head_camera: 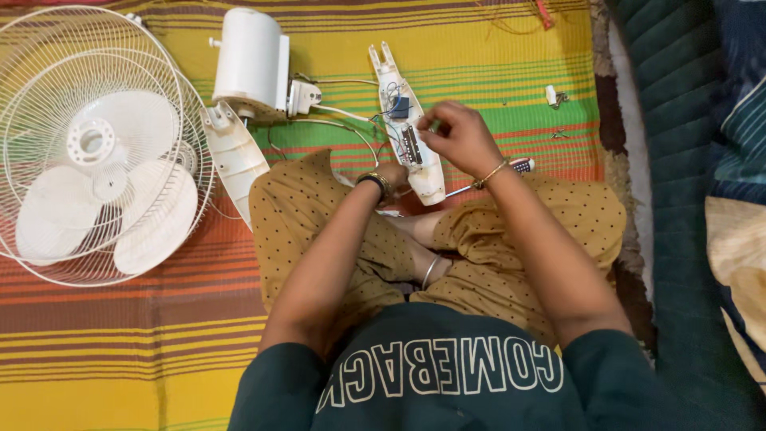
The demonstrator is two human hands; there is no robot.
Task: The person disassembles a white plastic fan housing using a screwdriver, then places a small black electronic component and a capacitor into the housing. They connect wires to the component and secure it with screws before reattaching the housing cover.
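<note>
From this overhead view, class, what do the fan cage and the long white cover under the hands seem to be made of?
Fan cage: thin white wires in rings and spokes, likely coated metal. Long cover: smooth moulded white shell, probably plastic, with wires and small parts inside.

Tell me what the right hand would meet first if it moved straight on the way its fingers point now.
The right hand points left, its fingertips already at the open white housing, so it would probably meet the wiring inside that first. Height above it is hard to judge.
</note>
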